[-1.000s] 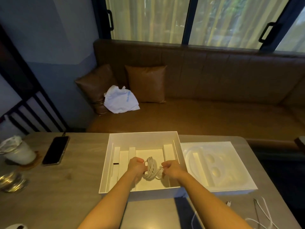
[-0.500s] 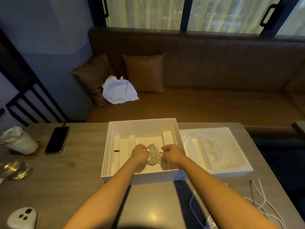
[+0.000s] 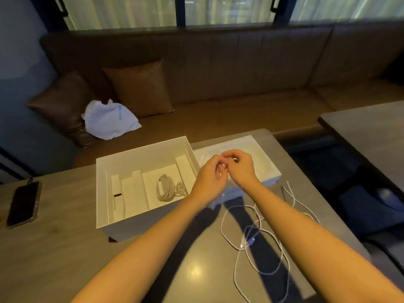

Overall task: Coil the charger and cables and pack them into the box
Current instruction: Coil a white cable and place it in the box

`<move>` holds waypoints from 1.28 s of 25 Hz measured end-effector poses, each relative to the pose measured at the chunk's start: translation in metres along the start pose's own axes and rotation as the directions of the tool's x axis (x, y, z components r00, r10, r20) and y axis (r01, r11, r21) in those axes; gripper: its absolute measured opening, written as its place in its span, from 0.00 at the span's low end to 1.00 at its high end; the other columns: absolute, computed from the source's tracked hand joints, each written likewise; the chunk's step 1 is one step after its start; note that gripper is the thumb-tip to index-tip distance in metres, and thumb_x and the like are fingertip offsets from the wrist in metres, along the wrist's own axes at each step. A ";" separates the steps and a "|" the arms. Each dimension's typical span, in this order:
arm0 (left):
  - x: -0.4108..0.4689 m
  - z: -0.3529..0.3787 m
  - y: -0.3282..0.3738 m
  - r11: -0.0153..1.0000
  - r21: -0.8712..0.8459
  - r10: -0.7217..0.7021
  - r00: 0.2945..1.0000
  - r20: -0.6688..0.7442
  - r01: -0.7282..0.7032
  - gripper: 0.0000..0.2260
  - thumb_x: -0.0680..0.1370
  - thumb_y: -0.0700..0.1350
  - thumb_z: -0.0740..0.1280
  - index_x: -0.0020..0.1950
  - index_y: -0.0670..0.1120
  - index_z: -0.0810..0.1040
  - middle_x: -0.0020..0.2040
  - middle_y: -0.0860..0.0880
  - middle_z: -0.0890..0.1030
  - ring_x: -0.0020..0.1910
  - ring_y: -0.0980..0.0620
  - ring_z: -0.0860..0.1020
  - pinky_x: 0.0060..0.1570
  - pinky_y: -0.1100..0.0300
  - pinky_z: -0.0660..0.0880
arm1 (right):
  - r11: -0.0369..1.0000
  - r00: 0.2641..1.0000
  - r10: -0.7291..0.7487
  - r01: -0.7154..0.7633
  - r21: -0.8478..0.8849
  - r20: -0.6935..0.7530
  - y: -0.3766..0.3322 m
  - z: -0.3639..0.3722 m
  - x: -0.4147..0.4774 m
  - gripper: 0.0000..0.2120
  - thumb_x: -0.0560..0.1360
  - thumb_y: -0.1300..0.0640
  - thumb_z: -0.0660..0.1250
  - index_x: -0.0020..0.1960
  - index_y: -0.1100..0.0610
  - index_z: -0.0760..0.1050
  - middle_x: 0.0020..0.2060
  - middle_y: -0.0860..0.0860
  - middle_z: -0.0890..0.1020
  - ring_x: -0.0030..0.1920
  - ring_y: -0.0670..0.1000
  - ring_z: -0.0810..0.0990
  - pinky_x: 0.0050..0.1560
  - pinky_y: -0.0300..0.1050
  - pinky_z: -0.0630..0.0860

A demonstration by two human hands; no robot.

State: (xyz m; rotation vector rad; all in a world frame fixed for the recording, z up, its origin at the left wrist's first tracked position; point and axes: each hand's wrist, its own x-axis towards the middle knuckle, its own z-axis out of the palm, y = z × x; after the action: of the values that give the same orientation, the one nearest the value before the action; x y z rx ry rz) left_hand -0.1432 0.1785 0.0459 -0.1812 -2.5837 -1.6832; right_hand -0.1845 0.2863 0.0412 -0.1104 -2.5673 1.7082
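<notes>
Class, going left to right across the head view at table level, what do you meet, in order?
Phone → coiled cable → left hand → right hand → second table.

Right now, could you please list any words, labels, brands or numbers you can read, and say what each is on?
No text can be read in this view.
Blue mark on the white bag: too blurred to read.
Box, tray beside it, phone: no print visible.
</notes>
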 end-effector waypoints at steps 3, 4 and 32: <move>-0.006 0.040 -0.013 0.998 0.059 0.011 0.964 0.264 -0.028 0.07 0.79 0.39 0.59 0.54 0.44 0.75 0.42 0.49 0.76 0.36 0.56 0.73 0.38 0.64 0.70 | 0.982 0.977 0.186 -0.188 -0.015 -0.109 0.053 -0.034 -0.012 0.08 0.73 0.69 0.63 0.48 0.62 0.79 0.43 0.55 0.80 0.47 0.54 0.79 0.49 0.45 0.77; -0.007 0.053 -0.021 0.994 0.105 -0.019 0.936 0.351 -0.019 0.07 0.78 0.38 0.60 0.54 0.42 0.75 0.42 0.48 0.76 0.36 0.53 0.73 0.39 0.61 0.71 | 0.964 0.961 0.254 -0.261 -0.058 -0.107 0.072 -0.043 -0.018 0.08 0.73 0.70 0.63 0.49 0.63 0.78 0.44 0.56 0.80 0.49 0.56 0.79 0.51 0.48 0.76; 0.034 0.019 0.091 0.989 0.102 0.098 0.994 0.055 -0.103 0.13 0.78 0.53 0.63 0.58 0.51 0.79 0.76 0.51 0.60 0.75 0.51 0.55 0.68 0.57 0.53 | 0.970 0.984 0.103 -0.066 0.236 -0.145 -0.079 -0.118 -0.020 0.06 0.77 0.59 0.65 0.47 0.61 0.79 0.37 0.54 0.83 0.37 0.48 0.81 0.39 0.38 0.81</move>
State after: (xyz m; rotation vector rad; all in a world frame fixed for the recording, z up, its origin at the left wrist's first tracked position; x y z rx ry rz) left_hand -0.1649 0.2345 0.1244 -0.3464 -2.6411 -1.5248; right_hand -0.1565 0.3622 0.1596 -0.3333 -2.2670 1.9285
